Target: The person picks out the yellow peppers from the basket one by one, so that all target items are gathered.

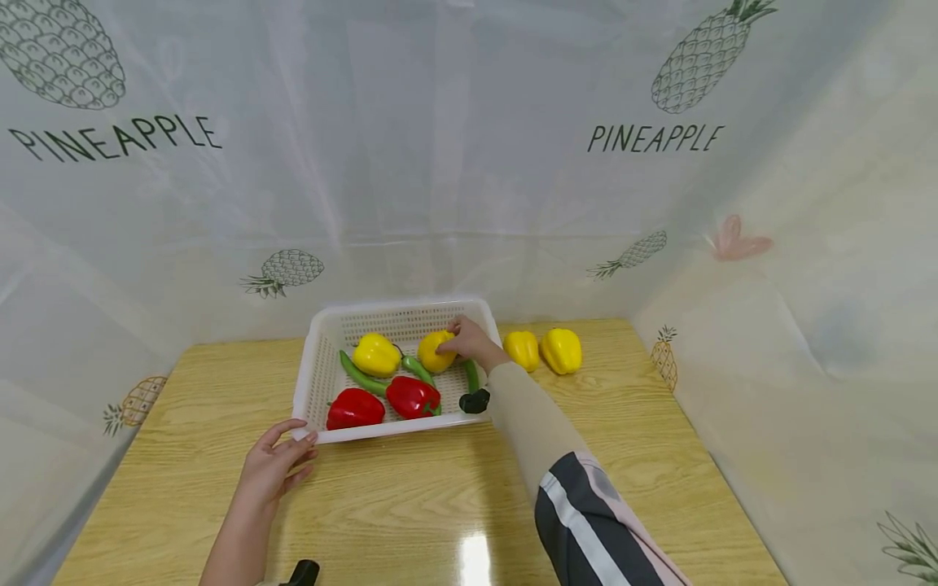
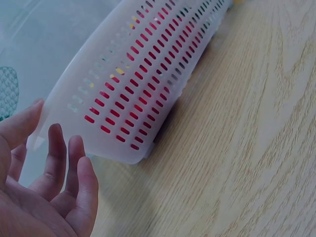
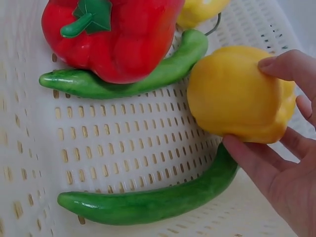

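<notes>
A white perforated plastic basket (image 1: pixel 311 382) stands on the table. My left hand (image 1: pixel 273 464) holds its near left corner, thumb and forefinger at the rim (image 2: pixel 61 81) and the other fingers loosely bent below. Over the basket's right end, my right hand (image 1: pixel 475 342) grips a yellow bell pepper (image 3: pixel 232 94) between thumb and fingers. A curved green chili pepper (image 3: pixel 153 202) lies beside that hand. Elsewhere in the basket are another yellow bell pepper (image 1: pixel 376 356), a red bell pepper (image 1: pixel 356 408), a second red bell pepper (image 1: pixel 414 396) and more green chili peppers (image 1: pixel 362 377).
Two yellow bell peppers, one nearer the basket (image 1: pixel 522 350) and one farther right (image 1: pixel 562 351), sit on the wooden table (image 1: pixel 410 496). A pale sheet (image 1: pixel 410 163) printed with pineapples hangs behind the table and along its sides.
</notes>
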`<state>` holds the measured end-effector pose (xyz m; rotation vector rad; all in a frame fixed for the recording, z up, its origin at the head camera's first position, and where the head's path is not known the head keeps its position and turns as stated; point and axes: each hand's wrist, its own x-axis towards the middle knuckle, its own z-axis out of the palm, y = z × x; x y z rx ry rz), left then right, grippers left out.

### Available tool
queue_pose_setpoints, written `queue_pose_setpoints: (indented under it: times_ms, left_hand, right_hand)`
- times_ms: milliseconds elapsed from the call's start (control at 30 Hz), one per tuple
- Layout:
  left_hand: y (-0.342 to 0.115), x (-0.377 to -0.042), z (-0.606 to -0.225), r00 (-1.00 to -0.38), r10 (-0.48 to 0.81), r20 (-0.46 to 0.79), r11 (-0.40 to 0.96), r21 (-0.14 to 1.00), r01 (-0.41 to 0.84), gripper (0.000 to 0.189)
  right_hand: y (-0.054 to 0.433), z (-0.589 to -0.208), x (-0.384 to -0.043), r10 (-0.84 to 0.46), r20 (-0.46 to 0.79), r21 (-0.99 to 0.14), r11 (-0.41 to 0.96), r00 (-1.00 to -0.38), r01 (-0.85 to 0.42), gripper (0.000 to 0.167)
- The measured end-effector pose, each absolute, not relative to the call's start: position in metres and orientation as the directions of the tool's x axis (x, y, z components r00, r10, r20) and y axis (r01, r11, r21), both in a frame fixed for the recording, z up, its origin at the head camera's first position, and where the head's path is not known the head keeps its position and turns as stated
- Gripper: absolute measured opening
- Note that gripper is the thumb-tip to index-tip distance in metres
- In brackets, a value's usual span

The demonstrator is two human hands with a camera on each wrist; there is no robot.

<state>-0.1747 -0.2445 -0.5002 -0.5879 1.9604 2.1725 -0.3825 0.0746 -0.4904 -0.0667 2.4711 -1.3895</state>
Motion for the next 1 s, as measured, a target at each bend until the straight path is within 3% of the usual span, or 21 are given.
queue_pose_setpoints:
  times_ms: [467,767,1000]
  left_hand:
    - [-0.244,-0.175,-0.499,-0.905,-0.144,-0.400,-0.146,0.913,-0.380,0.020]
    - [-0.245,-0.175,-0.498,-0.898,-0.136,-0.419,-0.164,0.903,-0.397,0.026]
    - [-0.246,-0.174,-0.497,-0.895,-0.125,-0.428,-0.166,0.899,-0.406,0.025]
  right_hand:
    - [0.074,-0.481,-0.378,-0.242,-0.234,-0.820,0.570,-0.942,0.058,0.051]
    - [0.085,-0.470,-0.369,-0.306,-0.198,-0.913,0.403,-0.931,0.062,0.057]
    - [0.095,-0.456,-0.358,-0.340,-0.152,-0.929,0.370,-0.928,0.016,0.056]
